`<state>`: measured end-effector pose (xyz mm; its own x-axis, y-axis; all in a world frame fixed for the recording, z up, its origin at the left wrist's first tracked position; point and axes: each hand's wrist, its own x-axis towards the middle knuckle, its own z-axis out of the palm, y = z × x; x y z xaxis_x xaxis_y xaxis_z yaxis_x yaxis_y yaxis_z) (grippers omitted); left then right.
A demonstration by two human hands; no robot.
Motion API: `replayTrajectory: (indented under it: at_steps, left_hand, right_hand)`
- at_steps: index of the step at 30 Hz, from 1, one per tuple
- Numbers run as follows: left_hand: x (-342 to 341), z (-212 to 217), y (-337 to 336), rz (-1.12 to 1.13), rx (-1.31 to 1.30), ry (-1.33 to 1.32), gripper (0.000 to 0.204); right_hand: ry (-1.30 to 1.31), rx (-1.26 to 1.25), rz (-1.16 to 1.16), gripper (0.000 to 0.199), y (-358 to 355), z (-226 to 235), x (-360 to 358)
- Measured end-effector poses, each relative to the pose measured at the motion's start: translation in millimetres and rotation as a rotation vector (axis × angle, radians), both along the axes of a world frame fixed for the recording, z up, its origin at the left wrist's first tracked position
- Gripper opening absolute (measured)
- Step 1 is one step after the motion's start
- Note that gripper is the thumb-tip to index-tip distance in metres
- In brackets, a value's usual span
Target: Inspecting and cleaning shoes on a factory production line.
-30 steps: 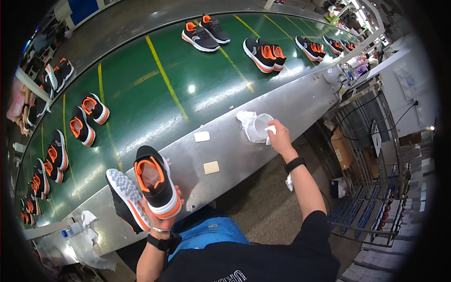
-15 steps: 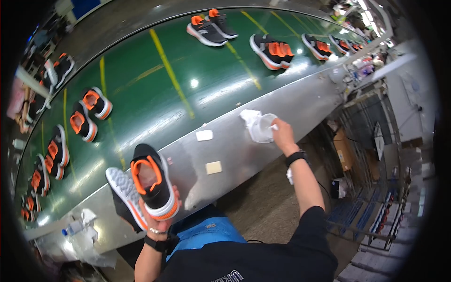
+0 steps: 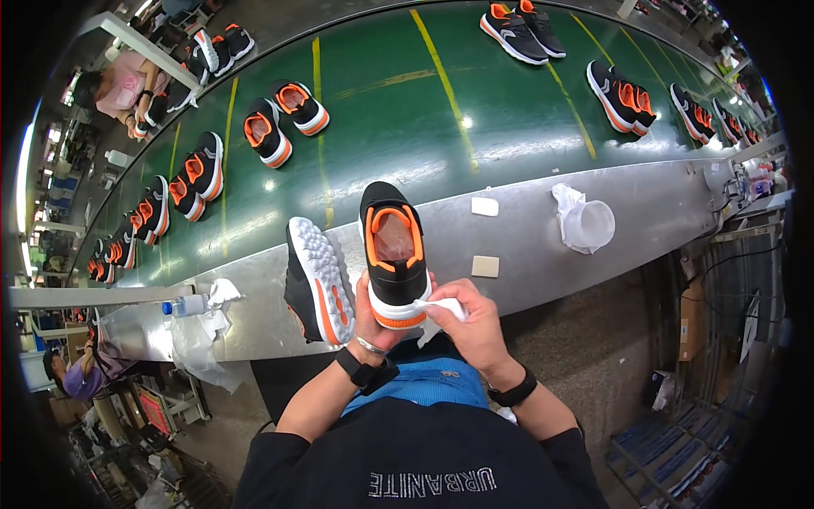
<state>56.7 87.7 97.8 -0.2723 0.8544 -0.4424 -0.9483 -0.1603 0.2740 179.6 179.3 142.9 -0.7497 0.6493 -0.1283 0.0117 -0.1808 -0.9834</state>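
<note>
A black shoe with orange lining and a white-and-orange sole (image 3: pixel 393 246) is held up over the metal ledge. My left hand (image 3: pixel 370 316) grips it from below around the heel, fingers closed. My right hand (image 3: pixel 476 327) pinches a white cloth (image 3: pixel 443 312) and presses it against the heel's white sole edge. Left of it, the second shoe (image 3: pixel 319 282) lies on its side on the ledge, its white-and-orange tread facing right. A white plastic cup (image 3: pixel 589 226) stands to the right, with another white cloth (image 3: pixel 569 198) beside it.
Pairs of similar shoes (image 3: pixel 270 136) stand along the green conveyor belt (image 3: pixel 373 119). On the metal ledge (image 3: pixel 534 271) lie a white pad (image 3: pixel 485 206) and a cream block (image 3: pixel 485 266). A bottle (image 3: pixel 188 305) and crumpled plastic (image 3: pixel 199 348) are at left. Another person (image 3: pixel 127 89) sits across the belt.
My right hand has left the white cup and come over to the shoe's heel with a white cloth. My left hand still holds the shoe. The whole view has swung left.
</note>
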Motion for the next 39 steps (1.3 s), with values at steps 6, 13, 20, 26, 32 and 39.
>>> replayTrajectory:
  at_steps: [6, 13, 20, 26, 32, 39]
  left_hand:
    - [7, 2, -12, -0.027, 0.012, -0.040, 0.065]
    - [15, 0, -18, 0.029, -0.012, -0.014, 0.064]
    - [14, -10, -26, 0.034, 0.041, -0.019, 0.071]
    - [14, 1, -23, 0.067, 0.010, 0.018, 0.065]
    - [10, -10, -30, 0.112, -0.074, 0.067, 0.070]
    - [12, -11, -35, 0.140, -0.049, 0.038, 0.072]
  right_hand:
    - [-0.110, -0.167, 0.099, 0.011, -5, -10, -1]
    - [-0.098, -0.333, 0.106, 0.007, -15, -11, 2]
    - [0.000, -0.531, 0.007, 0.008, -20, -20, 0]
    - [-0.057, -0.290, 0.033, 0.009, -29, -9, 0]
    - [-0.103, 0.040, 0.046, 0.011, -32, -15, 0]
    - [-0.027, -0.548, -0.179, 0.010, -40, -13, -3]
